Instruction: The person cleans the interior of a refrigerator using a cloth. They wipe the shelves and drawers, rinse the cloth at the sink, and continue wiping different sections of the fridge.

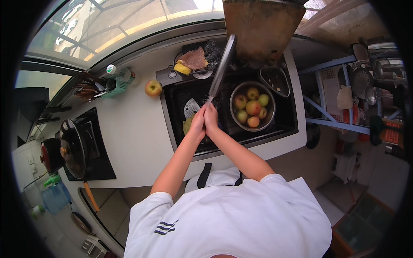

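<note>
My left hand (197,121) and my right hand (211,116) are pressed together, palm to palm, over the black sink (222,137). Directly above my fingertips ends the metal faucet spout (222,66), and a clear stream of water runs from it onto them. Whether anything lies between the palms is hidden. To the right of my hands, a round metal bowl (233,113) in the sink holds several apples (253,107). Left of them, a striped cloth (192,108) and a yellow-green cloth (187,125) lie in the basin, partly covered by my left hand.
One apple (153,88) sits on the white counter (135,129). Behind the sink are a pink cloth (193,58), a yellow sponge (182,68) and an upright wooden board (261,29). A strainer basket (274,80) occupies the right corner. At left, a lidded pan (73,148) stands on the cooktop (100,161).
</note>
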Available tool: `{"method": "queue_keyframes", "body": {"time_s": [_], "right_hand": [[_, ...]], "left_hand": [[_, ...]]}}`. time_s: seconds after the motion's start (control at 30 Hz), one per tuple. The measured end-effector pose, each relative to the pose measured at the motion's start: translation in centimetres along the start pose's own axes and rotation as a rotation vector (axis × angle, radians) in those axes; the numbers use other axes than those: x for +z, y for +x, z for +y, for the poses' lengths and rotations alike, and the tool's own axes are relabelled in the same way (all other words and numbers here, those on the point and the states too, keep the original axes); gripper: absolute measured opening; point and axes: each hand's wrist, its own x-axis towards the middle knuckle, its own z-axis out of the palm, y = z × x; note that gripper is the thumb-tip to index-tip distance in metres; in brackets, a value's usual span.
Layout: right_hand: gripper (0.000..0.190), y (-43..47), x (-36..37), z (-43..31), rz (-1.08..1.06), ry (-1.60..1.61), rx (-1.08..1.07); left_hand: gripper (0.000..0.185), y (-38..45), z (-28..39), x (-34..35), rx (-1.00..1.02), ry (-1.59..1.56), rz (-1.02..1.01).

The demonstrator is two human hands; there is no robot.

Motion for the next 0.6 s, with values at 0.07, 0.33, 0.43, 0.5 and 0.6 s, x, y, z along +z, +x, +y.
{"method": "queue_keyframes", "body": {"time_s": [0.07,0.33,0.43,0.5,0.6], "right_hand": [[0.053,-0.8,0.9,0.9,-0.008,-0.073,-0.116],[0.044,-5.0,2.1,3.4,-0.03,-0.279,-0.457],[0.045,-0.3,0.6,1.2,-0.025,0.054,-0.113],[0.056,0.7,-0.2,-1.1,-0.051,0.236,0.141],[0.052,-1.9,1.8,1.0,0.029,-0.238,-0.224]], "left_hand": [[0.04,0.5,1.2,-0.9,0.014,-0.023,-0.042],[0.045,1.7,2.2,-2.5,0.021,0.099,-0.156],[0.042,-1.2,1.0,2.9,0.045,0.237,-0.009],[0.045,-3.1,0.3,5.1,0.064,0.443,0.123],[0.049,-0.9,3.5,1.8,-0.012,0.175,-0.181]]}}
